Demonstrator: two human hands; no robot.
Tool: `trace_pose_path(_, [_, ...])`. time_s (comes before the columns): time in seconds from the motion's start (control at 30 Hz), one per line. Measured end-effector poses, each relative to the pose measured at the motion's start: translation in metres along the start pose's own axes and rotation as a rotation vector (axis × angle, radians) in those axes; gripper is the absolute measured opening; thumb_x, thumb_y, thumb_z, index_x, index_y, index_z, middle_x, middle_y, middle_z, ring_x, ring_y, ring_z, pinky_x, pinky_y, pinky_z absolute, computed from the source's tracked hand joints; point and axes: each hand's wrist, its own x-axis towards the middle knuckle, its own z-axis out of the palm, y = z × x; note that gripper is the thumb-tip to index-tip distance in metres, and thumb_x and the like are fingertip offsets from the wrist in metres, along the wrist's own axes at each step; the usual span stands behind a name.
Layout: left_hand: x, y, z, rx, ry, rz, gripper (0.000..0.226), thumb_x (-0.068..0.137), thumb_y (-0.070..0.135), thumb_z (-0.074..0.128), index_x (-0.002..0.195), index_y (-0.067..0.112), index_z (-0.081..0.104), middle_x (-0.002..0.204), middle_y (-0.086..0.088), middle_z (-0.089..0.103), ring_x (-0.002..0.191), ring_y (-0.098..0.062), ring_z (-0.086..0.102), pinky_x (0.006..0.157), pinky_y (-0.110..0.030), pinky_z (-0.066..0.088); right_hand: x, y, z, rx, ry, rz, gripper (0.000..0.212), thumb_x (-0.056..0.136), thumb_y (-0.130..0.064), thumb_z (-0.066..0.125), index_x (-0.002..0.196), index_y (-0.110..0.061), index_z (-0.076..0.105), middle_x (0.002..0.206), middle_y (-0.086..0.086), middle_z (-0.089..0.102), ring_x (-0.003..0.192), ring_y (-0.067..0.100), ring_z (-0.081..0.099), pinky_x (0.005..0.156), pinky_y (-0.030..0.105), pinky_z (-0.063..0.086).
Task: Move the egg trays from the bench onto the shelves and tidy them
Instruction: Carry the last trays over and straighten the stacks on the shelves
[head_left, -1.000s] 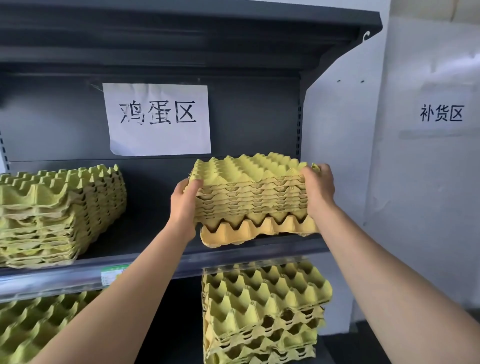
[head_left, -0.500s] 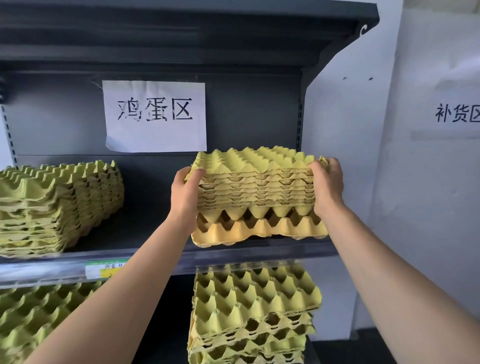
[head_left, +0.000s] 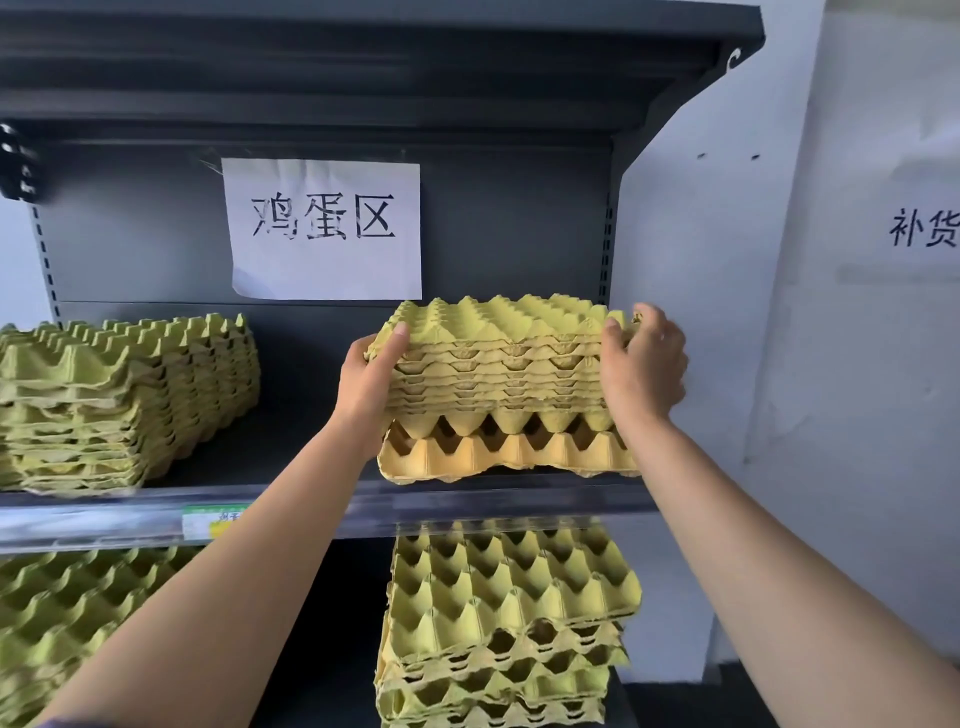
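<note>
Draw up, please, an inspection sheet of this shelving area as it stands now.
Surface: dark metal shelf, with a price rail along its front.
Job's things: held stack of egg trays at the shelf's right, its bottom tray not nested tight; second stack at the left; lower-right stack and lower-left stack on the level below.
Clutter: nothing seen.
Hands: left hand and right hand grip the held stack's sides.
Cables: nothing seen.
Surroundings: paper sign on the back panel; wall sign at the right.
</note>
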Motion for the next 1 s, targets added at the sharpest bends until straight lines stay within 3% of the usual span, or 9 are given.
trace_pose_path(0.1, [0.000,0.000,-0.006,0.031,-0.043,-0.024,0.056,0.084,0.051,0.059,0.128,0.021,0.043,0.111,-0.004,0.060,0.096,-0.020,0.060,0.086,-0.041,0.051,-0.021,-0.013,0.007,-0.265,0.139,-0.591,0.045,0.086,-0.033,0.059,0.128,-0.020,0.051,0.146,0.014,0.037,0.134,0.035,0.034,0.106,0.054,0.029])
trace_pose_path(0.17, [0.000,0.001,-0.011,0.040,-0.071,-0.042,0.055,0.084,0.053,0.057,0.128,0.022,0.044,0.112,-0.004,0.060,0.096,-0.020,0.060,0.082,-0.039,0.051,-0.039,-0.027,0.014,-0.360,-0.001,-0.879,0.057,0.081,-0.039,0.065,0.132,-0.021,0.050,0.147,0.014,0.037,0.136,0.035,0.032,0.111,0.058,0.021])
trace_pose_path(0.23, [0.000,0.004,-0.015,0.010,-0.095,-0.066,0.049,0.085,0.052,0.056,0.124,0.024,0.046,0.107,-0.001,0.061,0.092,-0.017,0.060,0.071,-0.035,0.051,-0.056,-0.042,0.022,-0.520,-0.220,-1.001,0.079,0.079,-0.048,0.066,0.145,-0.025,0.031,0.155,0.013,0.023,0.143,0.032,0.019,0.112,0.059,0.004])
trace_pose_path(0.33, [0.002,0.008,-0.020,0.005,-0.127,-0.079,0.042,0.085,0.052,0.056,0.117,0.026,0.049,0.100,0.003,0.059,0.088,-0.014,0.057,0.065,-0.032,0.047,-0.065,-0.057,0.036,-0.714,-0.357,-0.999,0.103,0.079,-0.057,0.063,0.150,-0.029,-0.005,0.159,0.012,0.003,0.146,0.031,0.002,0.110,0.063,-0.006])
trace_pose_path(0.4, [0.007,0.008,-0.025,0.024,-0.144,-0.073,0.037,0.084,0.052,0.059,0.110,0.026,0.053,0.100,0.001,0.060,0.089,-0.017,0.057,0.069,-0.034,0.047,-0.063,-0.065,0.042,-0.762,-0.364,-0.939,0.112,0.076,-0.059,0.066,0.148,-0.031,-0.015,0.157,0.013,0.009,0.145,0.033,0.009,0.109,0.066,-0.002])
trace_pose_path(0.53, [0.018,0.009,-0.036,0.012,-0.165,-0.043,0.027,0.084,0.047,0.061,0.099,0.025,0.056,0.095,0.001,0.062,0.087,-0.018,0.058,0.067,-0.034,0.047,-0.066,-0.081,0.050,-0.794,-0.347,-0.979,0.098,0.074,-0.052,0.071,0.148,-0.033,0.009,0.142,0.008,0.040,0.131,0.040,0.034,0.110,0.064,0.011])
trace_pose_path(0.77, [0.030,0.001,-0.059,-0.003,-0.216,0.078,0.039,0.087,0.042,0.060,0.115,0.015,0.056,0.091,0.001,0.065,0.079,-0.015,0.063,0.053,-0.025,0.047,-0.081,-0.084,0.065,-0.726,-0.215,-1.054,0.081,0.067,-0.043,0.080,0.136,-0.032,0.039,0.123,0.005,0.055,0.116,0.038,0.048,0.105,0.063,0.020])
trace_pose_path(1.0, [0.028,0.002,-0.063,-0.036,-0.205,0.098,0.038,0.085,0.041,0.063,0.113,0.016,0.058,0.091,0.002,0.068,0.075,-0.009,0.066,0.050,-0.020,0.049,-0.083,-0.083,0.073,-0.685,-0.062,-1.107,0.083,0.053,-0.043,0.088,0.126,-0.029,0.051,0.107,0.006,0.061,0.103,0.032,0.057,0.095,0.061,0.034])
